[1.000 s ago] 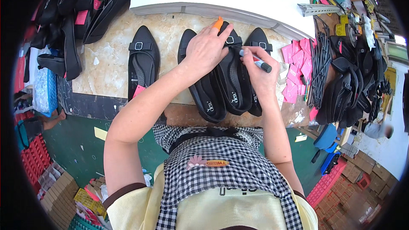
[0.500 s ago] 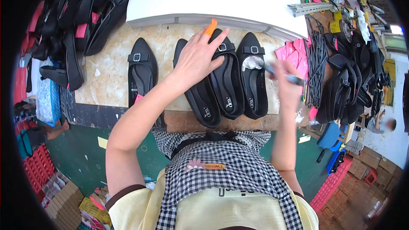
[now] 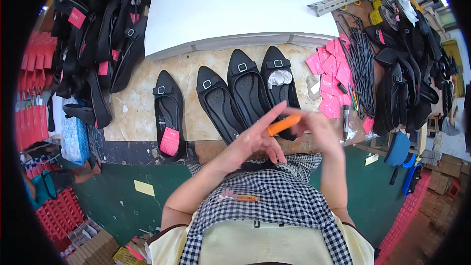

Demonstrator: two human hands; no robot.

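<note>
Both hands hover over the heel ends of black pointed flats. My left hand (image 3: 257, 140) has its fingers apart and holds nothing; an orange finger cover (image 3: 283, 125) sits on one finger. Close beside it, my right hand (image 3: 319, 130) is smeared by motion, its grip unclear. Beneath and beyond the hands lie a buckled flat (image 3: 214, 95), another flat (image 3: 245, 88) and a third flat (image 3: 287, 99) with a white paper wad (image 3: 279, 77) in its toe opening. Apart to the left lies a single flat (image 3: 168, 108) with a pink tag (image 3: 170, 141) on it.
A large white box (image 3: 240, 10) stands behind the shoes. Pink tags (image 3: 333, 76), a marker (image 3: 346, 122) and dark thin rods (image 3: 360, 64) lie on the right. Piled black shoes flank the table, a left heap (image 3: 105, 34) and a right heap (image 3: 395, 93).
My left hand has drawn back from the shoes toward me and to the right. The pen-like tool my right hand held is out of it; a marker now lies on the table.
</note>
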